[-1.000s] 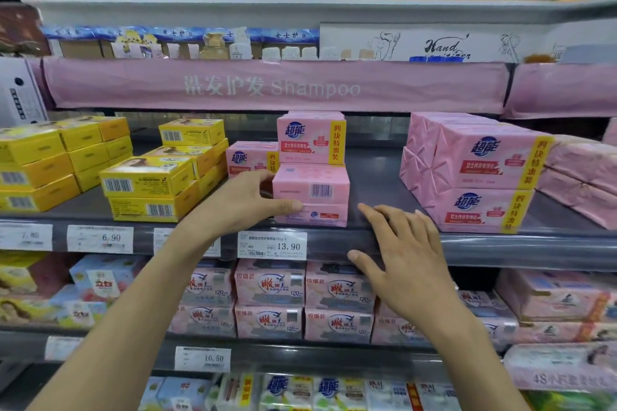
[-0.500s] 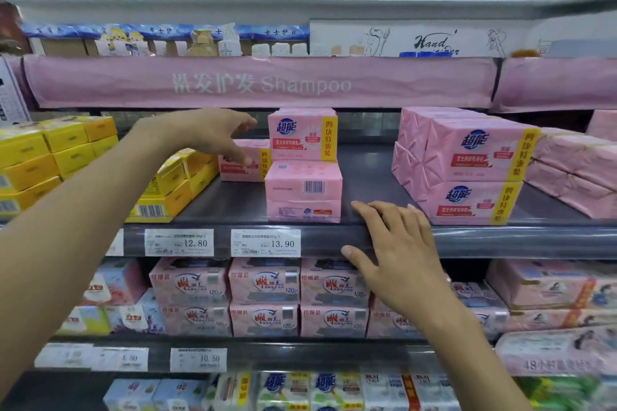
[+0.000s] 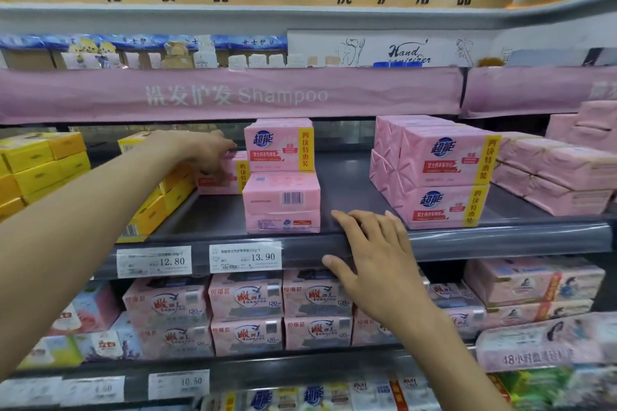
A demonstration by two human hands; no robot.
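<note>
The left hand (image 3: 204,152) curls over the pink wrapped soap pack (image 3: 233,178), deep on the grey metal shelf (image 3: 350,183), just left of the two stacked pink packs (image 3: 282,200). The right hand (image 3: 370,257) lies spread on the shelf edge.

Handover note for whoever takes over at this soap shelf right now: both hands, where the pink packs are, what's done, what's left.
Left hand: fingers curled over the rear pink pack, which sits behind and left of the front stack.
Right hand: open, flat on the shelf edge.
Front stack: two pink packs at the shelf front, above the 13.90 tag. The top one faces label forward, the bottom one barcode forward.
Done: front stack stands in place.
Left: probably bring the rear pink pack forward and line it up; perhaps turn the barcode pack.
</note>
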